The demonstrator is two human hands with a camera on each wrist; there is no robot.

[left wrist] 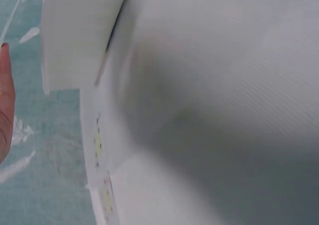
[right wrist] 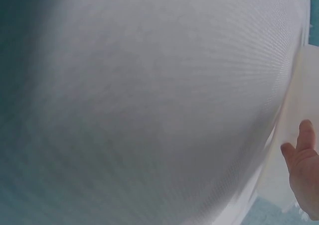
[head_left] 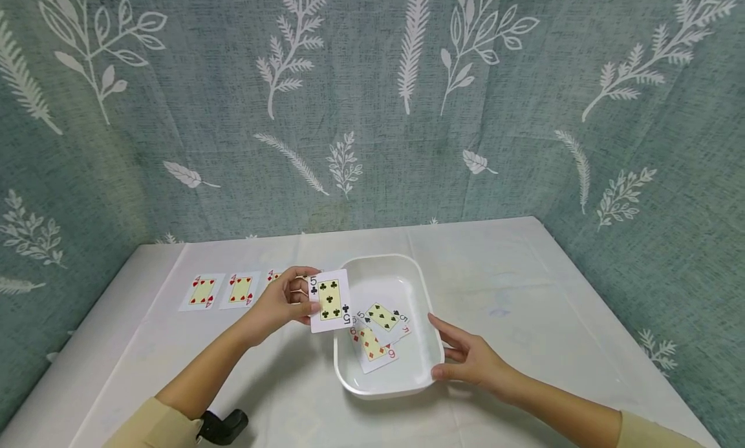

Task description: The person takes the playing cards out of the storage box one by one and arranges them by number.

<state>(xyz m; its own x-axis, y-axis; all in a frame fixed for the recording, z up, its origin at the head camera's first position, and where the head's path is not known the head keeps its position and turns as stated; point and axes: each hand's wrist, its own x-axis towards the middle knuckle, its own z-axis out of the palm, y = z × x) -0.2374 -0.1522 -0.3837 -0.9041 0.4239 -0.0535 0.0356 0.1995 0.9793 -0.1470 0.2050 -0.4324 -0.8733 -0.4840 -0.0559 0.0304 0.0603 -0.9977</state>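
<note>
Left hand (head_left: pixel 285 306) pinches five-of-clubs playing card (head_left: pixel 330 300) above rim of white plastic tray (head_left: pixel 427 293). Right hand (head_left: pixel 468 357), fingers relaxed, steadies tray edge. Sorting step; next likely needs placement beside row of fours (head_left: pixel 222 290).

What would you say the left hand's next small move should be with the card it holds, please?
Probably carry the 5 of clubs leftward and lay it on the table near the row of fours. The left hand already holds it clear above the tray's rim, while the right hand rests on the tray's right edge.
</note>
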